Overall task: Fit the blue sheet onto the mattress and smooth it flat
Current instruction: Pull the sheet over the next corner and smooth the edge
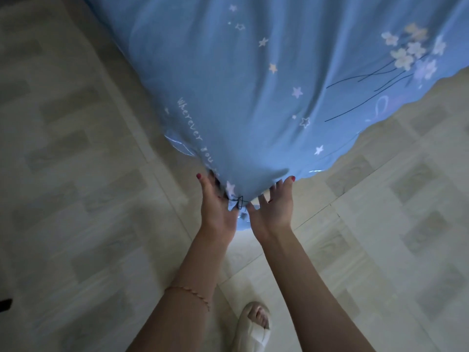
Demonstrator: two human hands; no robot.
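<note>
The blue sheet [253, 85], printed with white stars, flowers and a line of writing, drapes over a bed corner and hangs down towards me. The mattress itself is hidden under it. My left hand [215, 207] grips the left side of the hanging corner, fingers tucked under the cloth. On the right side of that same corner, my right hand [272, 209] has its fingers curled under the fabric's edge. Both hands nearly touch at the corner's lowest point.
Pale tiled floor [76, 174] surrounds the bed corner on both sides. My foot in a light slipper [253, 326] stands directly below my arms. A small dark object [5, 304] sits at the left edge.
</note>
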